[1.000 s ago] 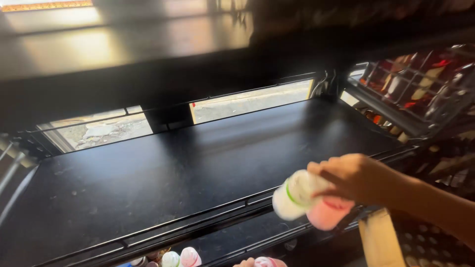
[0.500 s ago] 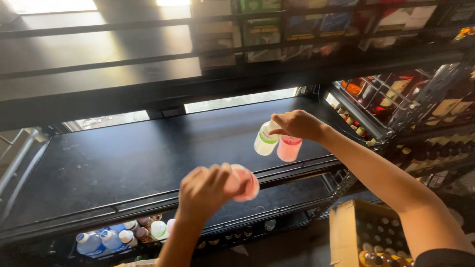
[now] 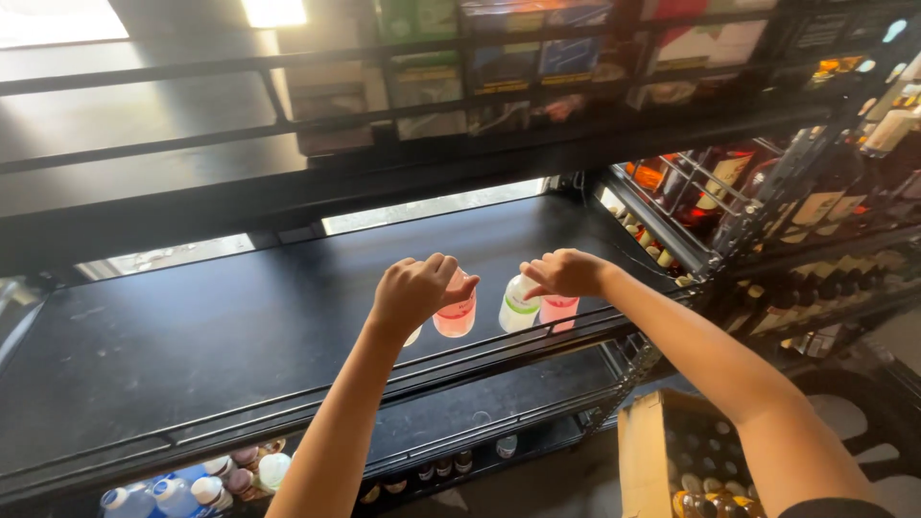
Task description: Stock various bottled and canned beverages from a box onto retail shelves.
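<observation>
My left hand (image 3: 414,289) grips a small pink bottle (image 3: 455,313) from above, standing it on the black shelf (image 3: 221,336); a pale bottle (image 3: 413,336) peeks out under the same hand. My right hand (image 3: 566,272) rests over the tops of two bottles: a white one with a green band (image 3: 518,305) and a pink one (image 3: 557,310) beside it. All stand near the shelf's front rail (image 3: 403,379), to the right of the middle.
A cardboard box (image 3: 686,456) with bottle tops sits on the floor at lower right. More small bottles (image 3: 206,480) lie on the shelf below at lower left. Racks of dark bottles (image 3: 796,211) fill the right side. An upper shelf (image 3: 144,134) hangs overhead.
My left hand has carried its pink bottle up onto the shelf beside the others. My right hand has brought its two bottles down onto the shelf near the front rail.
</observation>
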